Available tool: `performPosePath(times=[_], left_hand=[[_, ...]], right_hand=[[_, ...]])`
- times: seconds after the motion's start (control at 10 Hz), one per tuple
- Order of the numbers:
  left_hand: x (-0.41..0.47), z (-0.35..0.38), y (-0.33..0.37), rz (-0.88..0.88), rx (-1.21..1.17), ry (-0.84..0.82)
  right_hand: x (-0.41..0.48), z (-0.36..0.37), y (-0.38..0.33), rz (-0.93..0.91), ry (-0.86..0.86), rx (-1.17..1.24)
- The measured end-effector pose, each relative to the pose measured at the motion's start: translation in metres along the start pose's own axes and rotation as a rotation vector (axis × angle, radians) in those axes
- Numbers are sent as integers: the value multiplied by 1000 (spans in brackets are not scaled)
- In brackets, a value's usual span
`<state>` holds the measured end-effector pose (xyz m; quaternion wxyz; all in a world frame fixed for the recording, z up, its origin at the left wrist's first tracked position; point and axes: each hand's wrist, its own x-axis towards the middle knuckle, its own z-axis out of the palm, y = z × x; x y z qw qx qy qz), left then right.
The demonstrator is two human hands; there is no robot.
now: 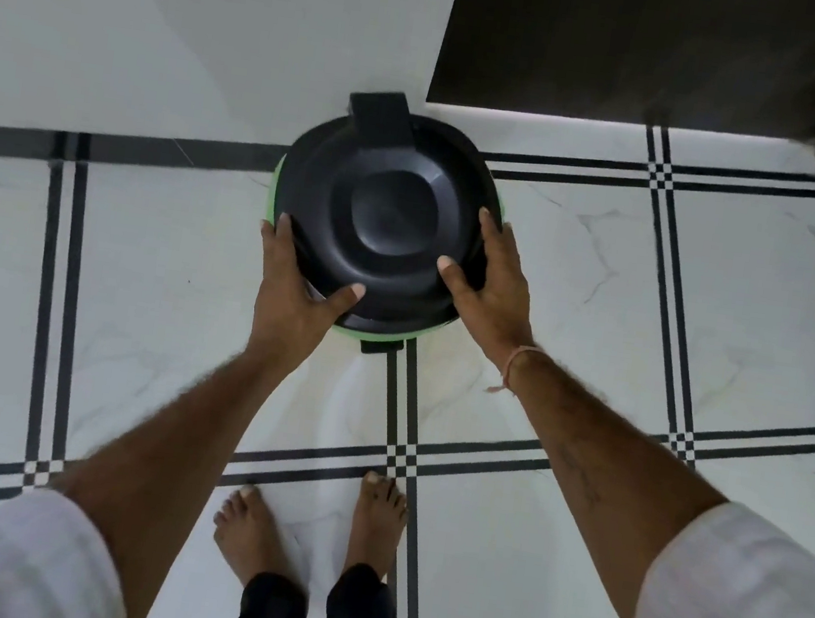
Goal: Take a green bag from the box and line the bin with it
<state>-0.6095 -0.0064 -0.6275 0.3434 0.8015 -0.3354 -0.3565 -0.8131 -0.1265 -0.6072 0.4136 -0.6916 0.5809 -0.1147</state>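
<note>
The floor [553, 286] is glossy white marble-look tile, faintly veined, crossed by paired thin black lines that meet in small chequered squares. A plain white wall [174, 18] rises at the back, and one dark panel [637, 43] fills the upper right.

One bin [380, 222] stands on the floor against the wall, round and made of smooth matt black plastic. Its domed lid [387, 212] has a shallow rounded-square dimple in the middle and a blocky hinge tab at the rear. A thin strip of green bag [275, 182] shows under the lid's rim along the left side and again at the near edge, so the liner sits at the bin's mouth; the inside is hidden by the lid. A small black pedal juts out at the near base.

Two bare forearms reach down from loose white sleeves. The left hand [294, 288] has its grip spread wide over the lid's near-left edge, thumb on top. The right hand [490, 273] does the same on the right edge, a thin pinkish thread tied at its wrist.

Two bare feet [309, 524] stand below, beneath dark trouser legs.
</note>
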Motion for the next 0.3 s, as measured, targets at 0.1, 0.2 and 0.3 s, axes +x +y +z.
performPosePath(times=[0.1, 0.2, 0.3], left_hand=[[0, -3, -1, -14, 64, -17], [-11, -26, 21, 28, 103, -60], [-44, -67, 76, 100, 170, -114]], right_hand=[[4, -6, -1, 48, -36, 5], [-9, -30, -18, 71, -92, -56], [-37, -66, -52, 50, -105, -91]])
